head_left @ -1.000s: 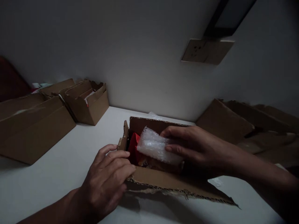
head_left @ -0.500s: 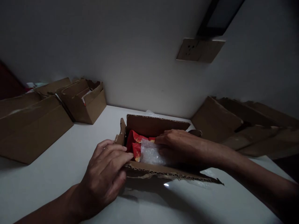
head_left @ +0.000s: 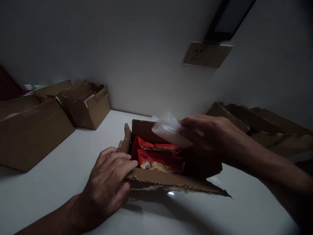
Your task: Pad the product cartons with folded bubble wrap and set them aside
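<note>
An open cardboard box with torn edges stands in the middle of the white table. Inside it lie red snack packets with orange and white print. My left hand grips the box's near left corner, its fingers bent over the rim. Just above the box's back right part, my right hand pinches a crumpled piece of clear bubble wrap. The wrap hangs over the back wall, and the right end of the box's inside is dark and partly covered by that hand.
Two cardboard boxes stand at the left, the farther one with things inside. More cardboard boxes are at the right, against the wall. A socket plate is on the wall below a dark-framed screen. Clear plastic lies right of the box.
My right hand has lifted the bubble wrap up from inside the box, uncovering more of the red packets. My left hand stays at the box's corner.
</note>
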Demonstrator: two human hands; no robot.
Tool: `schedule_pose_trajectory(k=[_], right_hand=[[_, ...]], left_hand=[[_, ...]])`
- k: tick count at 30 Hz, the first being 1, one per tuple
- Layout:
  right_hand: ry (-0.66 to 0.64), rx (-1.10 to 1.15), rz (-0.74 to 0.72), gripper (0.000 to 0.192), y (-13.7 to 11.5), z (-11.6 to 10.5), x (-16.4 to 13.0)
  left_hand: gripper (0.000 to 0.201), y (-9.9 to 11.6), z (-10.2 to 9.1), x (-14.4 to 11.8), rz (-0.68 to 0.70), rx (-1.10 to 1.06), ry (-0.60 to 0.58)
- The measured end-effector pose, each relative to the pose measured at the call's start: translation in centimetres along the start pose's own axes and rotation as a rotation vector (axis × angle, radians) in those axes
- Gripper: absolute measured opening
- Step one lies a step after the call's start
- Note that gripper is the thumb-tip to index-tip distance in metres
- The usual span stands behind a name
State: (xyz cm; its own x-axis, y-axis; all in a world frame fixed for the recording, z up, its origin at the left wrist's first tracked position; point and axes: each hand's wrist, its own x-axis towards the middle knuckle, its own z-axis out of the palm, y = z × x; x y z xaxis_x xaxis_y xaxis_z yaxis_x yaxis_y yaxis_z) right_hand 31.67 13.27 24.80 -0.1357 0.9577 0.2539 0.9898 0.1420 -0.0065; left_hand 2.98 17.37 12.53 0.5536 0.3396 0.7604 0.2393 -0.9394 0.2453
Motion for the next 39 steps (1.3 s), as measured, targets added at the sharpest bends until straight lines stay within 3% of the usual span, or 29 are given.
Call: schedule_pose_trajectory(k=[4,7,11,19,24,27,31,34,36,39], right_hand=[[-0.073,-0.084,0.044,0.016,0.2,-1.3,-0.5],[-0.062,-0.013,0.056,0.016,0.0,-1.5,-0.8],[-0.047,0.142,0.016,0.012,-1.3,-0.8,-0.4],[-0.236,0.258,-0.058,0.013,-4.9,0.6,2.1],[-0.250,0.357,0.028,0.021,-4.0,0.2,3.2],[-0.325,0.412,0.038,0.023,-4.0,-0.1,4.2],[-0.485,0.333,-0.061,0.020,-6.4,0.2,6.2],[-0.517,0.195,-0.112,0.016,-8.0,0.7,7.5],[-0.526,0.138,-0.128,0.015,-7.8,0.7,7.9],[-0.538,0.188,-0.117,0.017,-5.4,-0.1,7.2]], left_hand=[[0.041,0.1,0.0,0.0,0.002,-0.013,0.010],[0.037,0.0,0.0,0.0,0.015,-0.015,0.012],[0.033,-0.1,0.0,-0.1,0.036,-0.003,0.021],[0.029,-0.2,-0.3,0.5,0.045,0.013,0.064],[0.029,-0.2,-0.2,0.5,0.024,-0.027,0.071],[0.029,-0.2,-0.1,0.4,0.028,-0.054,0.075],[0.029,-0.3,0.0,0.3,0.031,-0.055,0.083],[0.028,-0.3,-0.1,0.3,0.030,-0.059,0.078],[0.027,-0.4,-0.1,0.2,0.035,-0.066,0.075],[0.026,-0.4,-0.2,0.2,0.024,-0.075,0.074]])
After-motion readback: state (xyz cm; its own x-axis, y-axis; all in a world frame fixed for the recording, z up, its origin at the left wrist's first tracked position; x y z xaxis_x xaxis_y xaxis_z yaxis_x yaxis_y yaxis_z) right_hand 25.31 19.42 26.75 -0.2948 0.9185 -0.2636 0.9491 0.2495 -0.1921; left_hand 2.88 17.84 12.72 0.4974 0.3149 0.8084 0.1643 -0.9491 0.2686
